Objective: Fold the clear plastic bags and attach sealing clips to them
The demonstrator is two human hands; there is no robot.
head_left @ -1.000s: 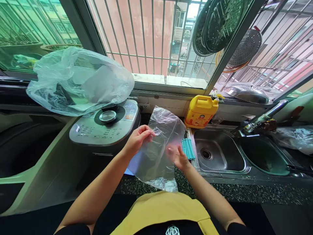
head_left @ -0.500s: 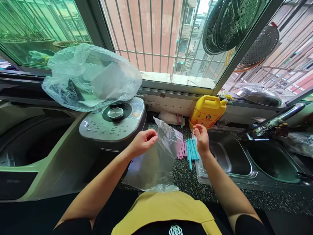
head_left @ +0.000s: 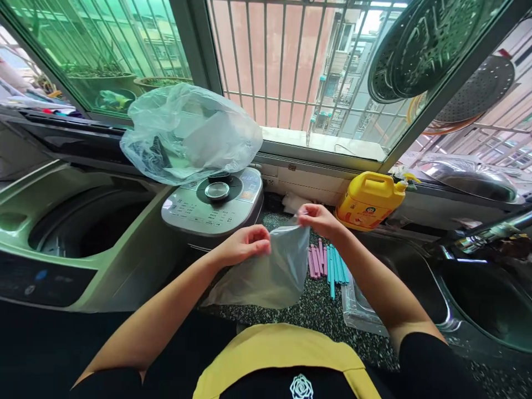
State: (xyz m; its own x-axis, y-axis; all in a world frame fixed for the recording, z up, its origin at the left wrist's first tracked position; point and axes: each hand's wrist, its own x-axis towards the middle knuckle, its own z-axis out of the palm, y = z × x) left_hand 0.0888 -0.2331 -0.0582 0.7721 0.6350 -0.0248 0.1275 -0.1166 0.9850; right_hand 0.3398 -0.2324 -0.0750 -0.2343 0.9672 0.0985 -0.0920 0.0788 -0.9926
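Observation:
A clear plastic bag hangs between my hands above the speckled counter, its lower part spread toward my apron. My right hand is closed in a pinch on the bag's upper right corner. At the bag's upper left edge, my left hand has its thumb and bent fingers closed on the film; the exact contact is slightly blurred. Just right of the bag lie several slim pink sticks, with several longer blue sticks beside them, below my right forearm.
An appliance with a round knob stands behind my left hand, a puffed-up plastic bag on top. Left of it is an open washing machine. A yellow jug stands at the back wall, near the sink and a clear tray.
My right hand has moved left from above the blue sticks and now pinches the bag's corner. The bag's top is drawn out between both hands. The view has shifted left.

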